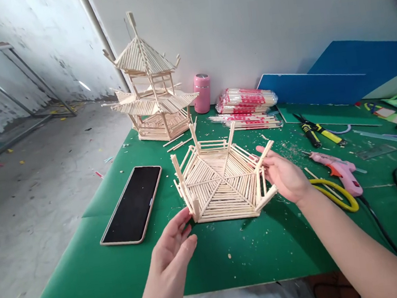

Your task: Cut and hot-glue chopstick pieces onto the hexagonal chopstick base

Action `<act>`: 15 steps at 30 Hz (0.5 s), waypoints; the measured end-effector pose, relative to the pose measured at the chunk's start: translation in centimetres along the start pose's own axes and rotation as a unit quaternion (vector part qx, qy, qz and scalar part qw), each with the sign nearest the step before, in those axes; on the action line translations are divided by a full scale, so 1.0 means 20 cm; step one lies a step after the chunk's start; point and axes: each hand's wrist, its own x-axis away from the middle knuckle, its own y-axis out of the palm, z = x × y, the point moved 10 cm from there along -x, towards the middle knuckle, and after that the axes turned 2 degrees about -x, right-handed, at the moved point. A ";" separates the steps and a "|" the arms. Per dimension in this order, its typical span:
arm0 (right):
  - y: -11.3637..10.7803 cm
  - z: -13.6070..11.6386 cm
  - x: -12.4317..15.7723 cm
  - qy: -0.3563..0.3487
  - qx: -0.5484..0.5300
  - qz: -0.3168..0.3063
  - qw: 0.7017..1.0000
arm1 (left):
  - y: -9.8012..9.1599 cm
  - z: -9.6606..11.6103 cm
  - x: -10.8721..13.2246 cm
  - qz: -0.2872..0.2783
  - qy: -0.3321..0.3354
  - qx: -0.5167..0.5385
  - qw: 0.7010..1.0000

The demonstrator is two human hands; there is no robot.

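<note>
A hexagonal pavilion base (pixel 225 198) made of pale wooden sticks is in the middle, its floor laid in triangular sections. Short posts rise at its corners, and low railings run along several sides. My left hand (pixel 173 242) holds its near left corner with the fingertips, the thumb standing a little apart from it. On the opposite side, my right hand (pixel 283 175) grips the right edge by the railing, some of its fingers hidden behind the sticks. Behind stands a two-tiered stick pavilion (pixel 157 101) with sloping roofs.
A phone (pixel 131 207) lies left on the green tabletop (pixel 254 262). Behind are a pink bottle (pixel 202 93) and bagged sticks (pixel 245 100). To the right are pliers (pixel 309 134), a pink glue gun (pixel 340 171) with its cord, and a yellow ring (pixel 336 198).
</note>
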 end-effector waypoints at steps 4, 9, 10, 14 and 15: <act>0.00 0.01 -0.01 -0.005 -0.001 0.001 1.000 | 0.00 0.00 0.00 0.009 -0.004 0.016 1.000; -0.10 0.03 0.04 -0.043 0.016 0.030 0.999 | -0.05 -0.02 0.01 0.037 -0.006 0.018 0.999; -0.12 0.04 0.06 -0.055 0.022 0.040 0.997 | -0.07 -0.02 0.00 0.051 0.002 0.016 0.999; -0.17 0.07 0.21 -0.124 0.057 0.076 0.988 | -0.12 0.04 -0.04 0.089 0.070 0.001 0.994; -0.18 0.07 0.25 -0.150 0.067 0.090 0.982 | -0.13 0.06 -0.06 0.099 0.092 -0.007 0.991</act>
